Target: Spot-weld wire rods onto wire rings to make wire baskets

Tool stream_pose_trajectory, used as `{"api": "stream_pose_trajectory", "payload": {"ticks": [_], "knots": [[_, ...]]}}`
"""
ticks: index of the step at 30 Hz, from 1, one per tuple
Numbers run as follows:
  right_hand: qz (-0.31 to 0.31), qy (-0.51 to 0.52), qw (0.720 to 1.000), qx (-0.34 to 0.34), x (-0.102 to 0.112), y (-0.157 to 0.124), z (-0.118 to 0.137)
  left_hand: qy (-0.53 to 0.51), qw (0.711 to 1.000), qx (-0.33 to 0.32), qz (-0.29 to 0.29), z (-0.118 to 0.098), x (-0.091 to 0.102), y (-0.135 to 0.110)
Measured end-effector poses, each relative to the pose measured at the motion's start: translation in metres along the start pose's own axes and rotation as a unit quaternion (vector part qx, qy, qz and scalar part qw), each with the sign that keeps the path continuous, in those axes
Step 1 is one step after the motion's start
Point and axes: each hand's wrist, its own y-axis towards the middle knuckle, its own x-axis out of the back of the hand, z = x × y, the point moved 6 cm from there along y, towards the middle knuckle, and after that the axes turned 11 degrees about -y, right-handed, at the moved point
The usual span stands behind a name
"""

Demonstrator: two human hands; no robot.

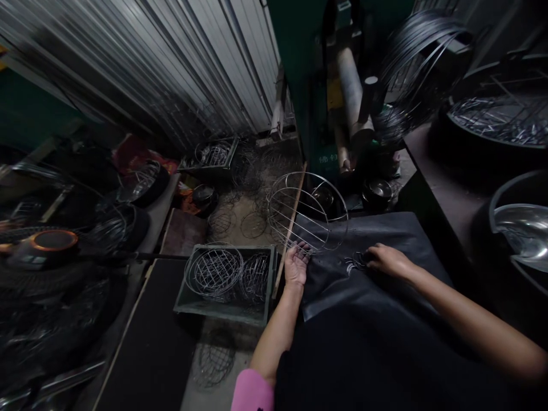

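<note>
A round wire rack [329,230] with parallel bars tilts upward above the dark sheet over my lap. My left hand [297,265], palm up, holds it by its lower edge, with the fingers partly behind the wires. To the right, my right hand [389,260] has its fingers curled together at several short bent wire pieces [351,265]. Those pieces fan out leftward from the fingertips, over the black apron [385,231]. The exact pinch is too dark to make out.
A green crate [226,315] of wire racks stands at left, beside a wooden stick [280,274]. Ahead is a machine [351,85] with a coil of wire [419,45]. Basins with metal parts [509,117] line the right bench. More wire rings lie on the floor.
</note>
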Motion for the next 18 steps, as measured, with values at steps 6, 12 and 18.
{"api": "stream_pose_trajectory", "payload": {"ticks": [6,12,18], "knots": [[-0.065,0.046,0.996,-0.040,0.008,-0.007,-0.040,-0.014,1.000,0.001,0.001,0.000,0.000,0.002],[0.001,-0.076,0.997,-0.029,-0.005,-0.017,-0.004,-0.010,1.000,-0.013,0.007,0.001,0.003,0.005],[0.054,-0.180,0.982,-0.018,-0.012,-0.017,0.031,-0.013,1.000,-0.018,0.017,0.000,0.005,0.006]]}}
